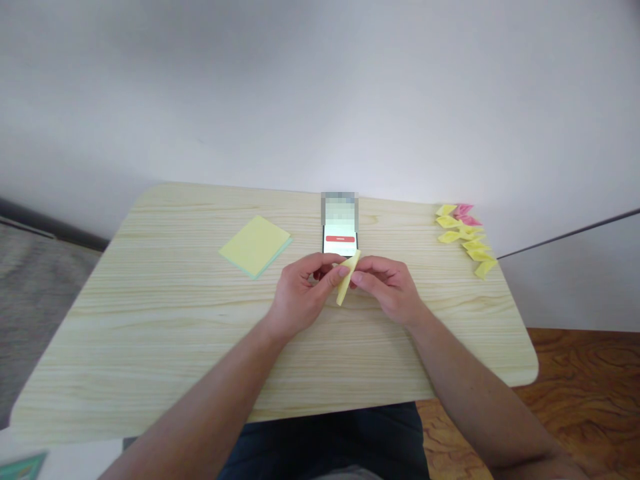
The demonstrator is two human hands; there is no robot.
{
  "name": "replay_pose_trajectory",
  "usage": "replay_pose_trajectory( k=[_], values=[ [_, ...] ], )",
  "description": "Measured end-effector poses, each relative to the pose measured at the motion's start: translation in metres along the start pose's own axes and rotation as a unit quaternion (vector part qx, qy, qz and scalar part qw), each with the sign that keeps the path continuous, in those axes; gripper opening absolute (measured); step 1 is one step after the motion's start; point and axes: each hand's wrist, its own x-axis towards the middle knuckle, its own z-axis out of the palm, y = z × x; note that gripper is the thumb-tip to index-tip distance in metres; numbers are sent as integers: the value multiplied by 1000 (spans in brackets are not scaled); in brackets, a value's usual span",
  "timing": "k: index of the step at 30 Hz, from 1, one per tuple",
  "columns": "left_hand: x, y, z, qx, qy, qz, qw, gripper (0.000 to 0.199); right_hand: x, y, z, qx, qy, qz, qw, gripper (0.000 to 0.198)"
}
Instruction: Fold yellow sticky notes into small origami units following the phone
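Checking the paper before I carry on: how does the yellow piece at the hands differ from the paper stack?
The yellow piece is a narrow folded strip; the paper stack is broad and flat.
The yellow piece is tilted in the left hand; the paper stack lies on the table.
The yellow piece shows only yellow; the paper stack has green beneath.
Both show pale yellow paper.

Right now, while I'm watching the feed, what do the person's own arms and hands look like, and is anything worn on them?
The left hand and right hand are ungloved. Both forearms are uncovered, with no sleeve in view, and no watch or bracelet shows at either wrist. Some fingers are partly hidden.
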Motion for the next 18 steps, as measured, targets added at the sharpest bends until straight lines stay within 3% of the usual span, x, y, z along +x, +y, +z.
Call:
replay_pose_trajectory(
  k=[12,18],
  values=[
    [0,3,0,8,-9,3,1000,27,0,1,-1,-15,4,6,1000,14],
    [-1,0,0,31,5,14,999,25,1,5,2,-47,73,37,996,11]
  ],
)
